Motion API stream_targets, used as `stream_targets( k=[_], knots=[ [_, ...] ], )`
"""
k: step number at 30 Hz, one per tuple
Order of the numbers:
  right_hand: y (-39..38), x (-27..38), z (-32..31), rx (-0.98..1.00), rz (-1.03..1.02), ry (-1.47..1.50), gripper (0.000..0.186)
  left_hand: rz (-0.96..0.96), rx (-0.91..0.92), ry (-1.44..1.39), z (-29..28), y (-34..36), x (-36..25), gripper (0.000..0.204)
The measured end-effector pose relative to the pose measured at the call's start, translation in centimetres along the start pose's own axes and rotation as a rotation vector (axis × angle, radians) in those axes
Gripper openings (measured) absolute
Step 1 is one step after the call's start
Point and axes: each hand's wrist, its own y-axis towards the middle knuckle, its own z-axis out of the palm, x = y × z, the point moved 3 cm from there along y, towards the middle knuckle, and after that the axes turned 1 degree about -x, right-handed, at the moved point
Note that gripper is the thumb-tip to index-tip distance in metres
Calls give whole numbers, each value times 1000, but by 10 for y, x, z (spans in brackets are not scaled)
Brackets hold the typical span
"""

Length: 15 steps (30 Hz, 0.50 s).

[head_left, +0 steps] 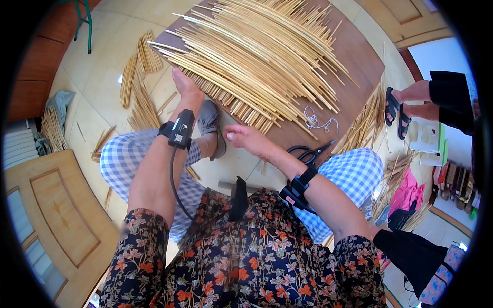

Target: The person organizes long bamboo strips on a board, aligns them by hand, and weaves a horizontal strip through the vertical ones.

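Note:
A broad layer of thin, straw-coloured reed sticks [267, 56] lies over a brown board [362, 56] in front of me. My left hand [187, 88] is at the layer's near left corner, seen edge-on beside the stick ends; its visible finger is stretched out, while the others are mostly hidden. Over the floor, just off the board's near edge, my right hand [247, 140] has its fingers curled together. Whatever may be between them is too small to make out. Black-handled scissors [306, 154] lie near my right forearm, with a tangle of white string [319, 122] beyond them.
Bundles of loose sticks [149, 54] lie on the tiled floor at left, and more sticks [359, 126] lie right of the board. A person in sandals [393, 105] stands at right. Nearby are a pink bag [406, 191] and a white-and-green container [430, 141]. A wooden door [64, 210] is at left.

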Motion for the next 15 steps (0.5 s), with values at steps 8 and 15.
stream_targets(
  k=[8,15],
  knots=[
    [5,-1,9,8,82,152,48,3,-4,50,-2,4,-9,53],
    [-8,17,16,268,84,-12,56,-131,-288,-44,-44,0,-27,56]
  ],
)
